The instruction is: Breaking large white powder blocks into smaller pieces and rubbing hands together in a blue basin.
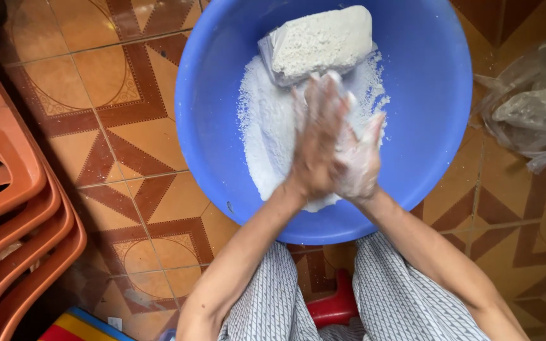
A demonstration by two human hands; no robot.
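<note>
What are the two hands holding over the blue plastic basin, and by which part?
Cannot be told for sure. The left hand and right hand press palm to palm, coated in white powder, above the round blue plastic basin; anything between the palms is hidden.

Bright blue basin (431, 82) with a white crumbly block (320, 41) and white powder (266, 132) inside. Floor tiles (115, 126) are orange with brown geometric patterns. Stacked chairs (14, 208) are orange-red, stool (333, 306) red, trousers (399, 297) grey-and-white patterned.
</note>
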